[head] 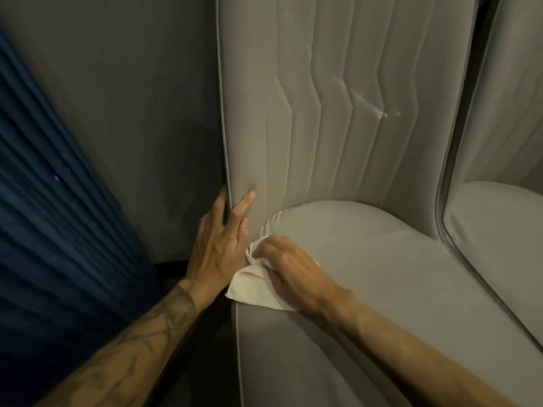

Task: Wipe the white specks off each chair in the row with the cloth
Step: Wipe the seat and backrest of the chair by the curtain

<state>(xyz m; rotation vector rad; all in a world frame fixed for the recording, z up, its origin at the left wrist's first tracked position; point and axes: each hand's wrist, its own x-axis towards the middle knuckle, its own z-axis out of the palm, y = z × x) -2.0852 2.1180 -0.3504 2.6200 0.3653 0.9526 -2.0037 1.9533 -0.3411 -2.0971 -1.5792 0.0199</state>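
- Two bare hands work at the left end of a grey upholstered chair (293, 333), seen from above.
- Far left: blue pleated panel (44, 201), slanted, a few pale flecks on it.
- Next: plain grey wall (132, 113), a dark gap between it and the chair's side.
- Left hand (219, 248), tattooed forearm, sits at the backrest (264, 83) side edge; fingers mostly straight and loose, one laid on the front face, the rest going round the outer side. It half covers the corner where backrest meets seat.
- Cloth (252, 287), white and crumpled, lies on the seat cushion (367, 245) at its front-left corner, just beside the left hand, one end bunched up toward the crease.
- Right hand (289, 271) lies on top of the cloth, fingers curled and pinching the bunched end; it hides most of the cloth's right part.
- White specks (379, 110) and faint smears sit on the quilted backrest channels, upper right, well apart from the cloth and both hands.
- Far right: second chair (499, 230), same grey, just beside the first, a narrow dark gap between them.
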